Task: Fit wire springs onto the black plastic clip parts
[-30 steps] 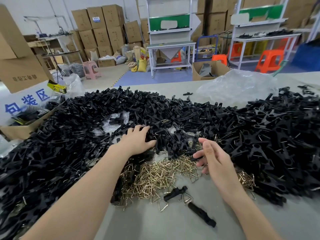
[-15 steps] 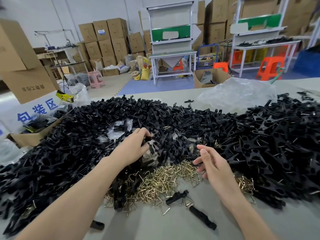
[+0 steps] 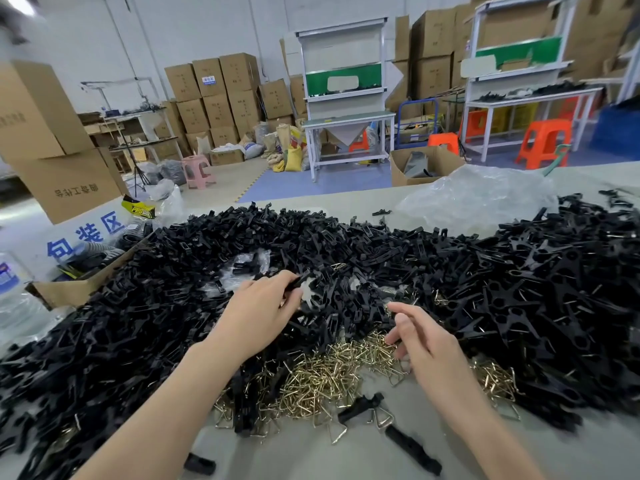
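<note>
A huge heap of black plastic clip parts [image 3: 415,265] covers the table from left to right. In front of it lies a pile of brass-coloured wire springs [image 3: 325,372]. My left hand [image 3: 259,310] is over the middle of the heap and pinches one black clip part [image 3: 299,281] between thumb and fingertips. My right hand [image 3: 422,341] hovers over the right side of the spring pile with relaxed, slightly bent fingers and nothing in it. Two loose black parts [image 3: 360,407] [image 3: 412,450] lie on the table near the springs.
A cardboard box [image 3: 69,291] with dark items stands at the heap's left edge, next to a clear bottle [image 3: 14,299]. A crumpled clear plastic bag [image 3: 478,199] lies at the back right. Grey bare table [image 3: 346,459] shows in front. Another black part [image 3: 199,464] lies by my left forearm.
My left hand has risen off the heap with a black clip part now pinched in its fingers. The right hand has stayed over the springs, its fingers a little more spread.
</note>
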